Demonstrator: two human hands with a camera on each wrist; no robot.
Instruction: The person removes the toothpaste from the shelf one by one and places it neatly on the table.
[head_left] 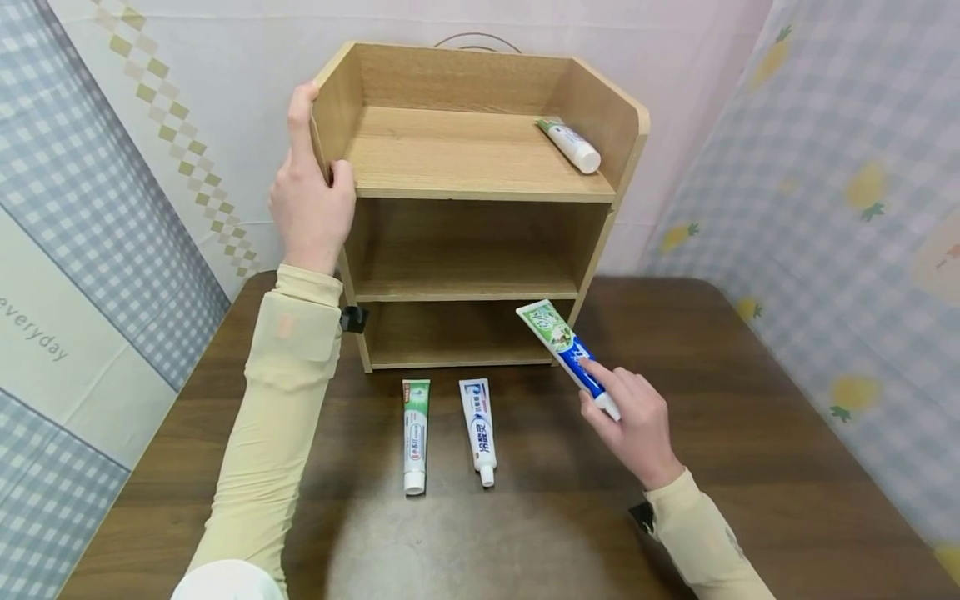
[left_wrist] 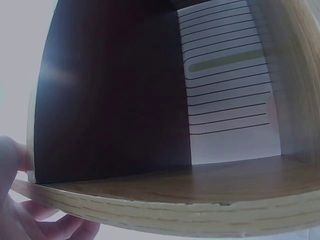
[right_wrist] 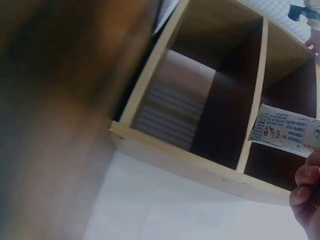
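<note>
A wooden shelf unit [head_left: 480, 196] with three levels stands on a dark brown table [head_left: 750, 433]. My left hand [head_left: 311, 187] grips its upper left side panel, thumb on the inside. My right hand [head_left: 633, 421] holds a green, white and blue toothpaste tube [head_left: 566, 350] by its cap end, lifted in front of the shelf's lower right corner; the same tube [right_wrist: 285, 131] shows in the right wrist view. Two more tubes, one green-ended [head_left: 415, 435] and one white and blue [head_left: 478, 431], lie side by side on the table before the shelf. Another tube [head_left: 570, 144] lies on the top level at the right.
Patterned cloth walls [head_left: 840, 167] enclose the table on the left, back and right. The middle and bottom levels of the shelf hold nothing visible. A wire loop [head_left: 476, 39] shows behind the shelf's top edge.
</note>
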